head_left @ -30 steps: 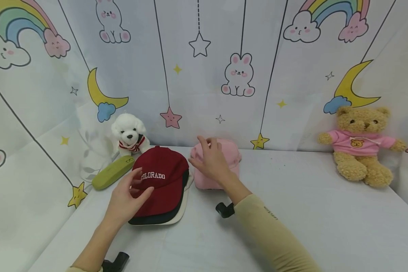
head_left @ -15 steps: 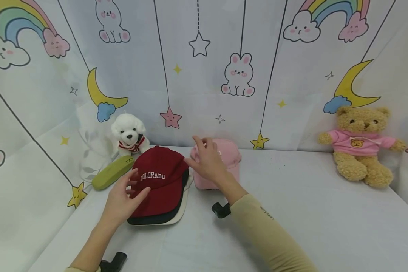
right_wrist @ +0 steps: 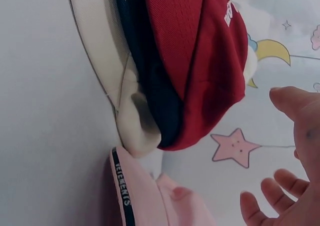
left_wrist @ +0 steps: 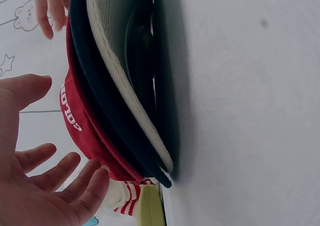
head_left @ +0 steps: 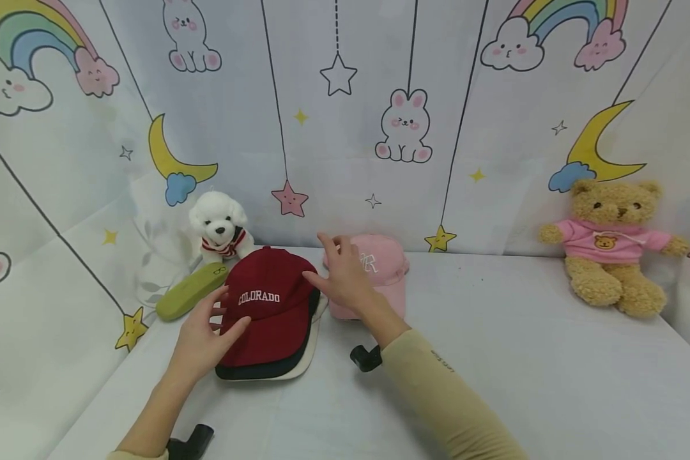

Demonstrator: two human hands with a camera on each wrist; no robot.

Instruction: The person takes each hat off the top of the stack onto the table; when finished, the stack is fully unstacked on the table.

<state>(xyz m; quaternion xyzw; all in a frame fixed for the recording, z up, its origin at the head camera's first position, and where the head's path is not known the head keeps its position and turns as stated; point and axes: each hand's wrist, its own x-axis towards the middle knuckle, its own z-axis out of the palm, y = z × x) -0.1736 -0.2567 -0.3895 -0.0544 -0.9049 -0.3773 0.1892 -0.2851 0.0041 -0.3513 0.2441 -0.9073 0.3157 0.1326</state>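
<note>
A red baseball cap (head_left: 267, 300) lettered COLORADO sits on top of a navy cap (left_wrist: 102, 93), and a cream cap (right_wrist: 92, 33) lies lowest in the stack. My left hand (head_left: 202, 335) hovers at the stack's left side, fingers spread and loosely bent, holding nothing. Between the stack and a pink cap (head_left: 382, 259), my right hand (head_left: 345, 275) is raised with its fingers apart and nothing in them. It partly covers the pink cap in the head view. The right wrist view shows a dark band lettered VETEMENTS (right_wrist: 122, 186) along the pink cap's brim edge.
Behind the stack sits a white plush dog (head_left: 218, 223) in a striped scarf, with a green glasses case (head_left: 191, 292) beside it. A teddy bear (head_left: 615, 246) in a pink hoodie sits at the far right. A patterned curtain (head_left: 345, 147) closes off the back of the white table (head_left: 494, 383).
My right hand has drifted left, away from the pink cap and toward the red one, uncovering the white letters on the pink cap. My left hand has shifted slightly. The caps stay put.
</note>
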